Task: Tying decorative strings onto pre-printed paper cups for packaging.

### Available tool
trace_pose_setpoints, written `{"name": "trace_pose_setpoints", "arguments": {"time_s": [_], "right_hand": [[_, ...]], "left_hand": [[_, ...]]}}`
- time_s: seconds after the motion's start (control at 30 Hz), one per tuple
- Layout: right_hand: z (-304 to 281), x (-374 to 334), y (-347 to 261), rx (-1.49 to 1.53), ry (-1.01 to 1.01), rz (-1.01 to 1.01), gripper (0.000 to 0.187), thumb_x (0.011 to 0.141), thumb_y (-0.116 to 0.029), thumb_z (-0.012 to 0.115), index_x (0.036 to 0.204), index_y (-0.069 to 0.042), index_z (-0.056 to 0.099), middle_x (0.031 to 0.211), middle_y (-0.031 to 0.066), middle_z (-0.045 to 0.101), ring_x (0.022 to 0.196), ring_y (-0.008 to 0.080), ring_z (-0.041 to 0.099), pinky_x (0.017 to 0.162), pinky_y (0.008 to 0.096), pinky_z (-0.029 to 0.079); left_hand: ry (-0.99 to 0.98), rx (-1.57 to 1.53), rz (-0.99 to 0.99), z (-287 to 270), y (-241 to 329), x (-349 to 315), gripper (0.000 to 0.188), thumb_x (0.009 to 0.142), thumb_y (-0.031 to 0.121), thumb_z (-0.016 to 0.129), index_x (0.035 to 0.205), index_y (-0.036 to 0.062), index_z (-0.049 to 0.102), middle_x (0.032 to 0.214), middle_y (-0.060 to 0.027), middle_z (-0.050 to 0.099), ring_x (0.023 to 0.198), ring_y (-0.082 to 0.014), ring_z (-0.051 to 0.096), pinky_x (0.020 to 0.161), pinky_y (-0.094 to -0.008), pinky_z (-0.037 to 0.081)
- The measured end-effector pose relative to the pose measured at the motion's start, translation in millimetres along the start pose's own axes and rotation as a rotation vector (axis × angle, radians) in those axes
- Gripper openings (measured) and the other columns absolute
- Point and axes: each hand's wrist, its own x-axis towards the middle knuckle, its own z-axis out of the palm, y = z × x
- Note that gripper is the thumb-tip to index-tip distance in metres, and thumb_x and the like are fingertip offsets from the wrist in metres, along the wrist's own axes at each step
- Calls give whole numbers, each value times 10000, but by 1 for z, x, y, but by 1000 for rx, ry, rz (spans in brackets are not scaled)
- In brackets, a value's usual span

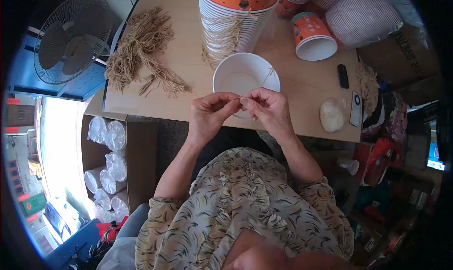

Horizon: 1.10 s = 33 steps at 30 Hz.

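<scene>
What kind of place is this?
It looks like a small workshop or packing room: there's a tall stack of paper tubs and a bundle of tan cords on the table, and a cardboard box holding plastic-wrapped stacks beside it.

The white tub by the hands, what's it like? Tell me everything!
The tub looks like paper, round and white inside, with a rim and flat bottom. It looks empty, mouth facing the camera, on the table before a tall tub stack. A thin string crosses its right rim. The left hand and right hand hide part of its near rim; whether they touch it is unclear.
</scene>
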Motion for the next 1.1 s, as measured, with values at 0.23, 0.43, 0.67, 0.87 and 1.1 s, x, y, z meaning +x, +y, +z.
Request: {"name": "trace_pose_setpoints", "arguments": {"time_s": [0.23, 0.43, 0.67, 0.87, 1.1], "right_hand": [[-11, 19, -19, 29, 13, 72, 190, 1026, -142, 564, 1070, 26, 641, 793, 35, 685, 558, 49, 541, 502, 205, 438], [-15, 24, -12, 100, -290, 125, 98, 957, -17, 568, 1002, 43, 630, 705, 28, 643, 625, 63, 581, 557, 242, 461], [-22, 21, -12, 42, -340, 100, 130, 927, -8, 583, 1038, 34, 635, 659, -10, 608, 566, 47, 536, 528, 230, 424], [-24, 23, -13, -12, -340, 64, 89, 914, 8, 613, 1002, 22, 621, 637, -8, 592, 550, 51, 515, 522, 235, 412], [-30, 28, -17, 2, -463, 88, 48, 939, -30, 628, 958, 4, 600, 634, -25, 566, 581, 35, 527, 542, 210, 409]], "left_hand": [[-72, -25, -49, -4, -2, 3, 114, 936, 17, 694, 1023, -55, 708, 917, -59, 722, 863, -107, 681, 828, -252, 567], [-85, 7, -26, -3, -5, 4, 103, 937, -7, 680, 1029, -50, 696, 939, -65, 723, 861, -111, 690, 831, -255, 577], [-40, -42, -17, -3, -7, 4, 88, 922, -41, 680, 1009, -50, 684, 919, -76, 727, 861, -133, 708, 820, -268, 592], [-46, 63, -48, -5, -3, 5, 67, 915, -41, 688, 981, -43, 679, 907, -80, 731, 854, -127, 710, 787, -257, 596], [-94, 87, -33, -6, -3, 6, 49, 924, -24, 688, 969, -30, 669, 904, -83, 728, 847, -130, 714, 772, -256, 597]]}}
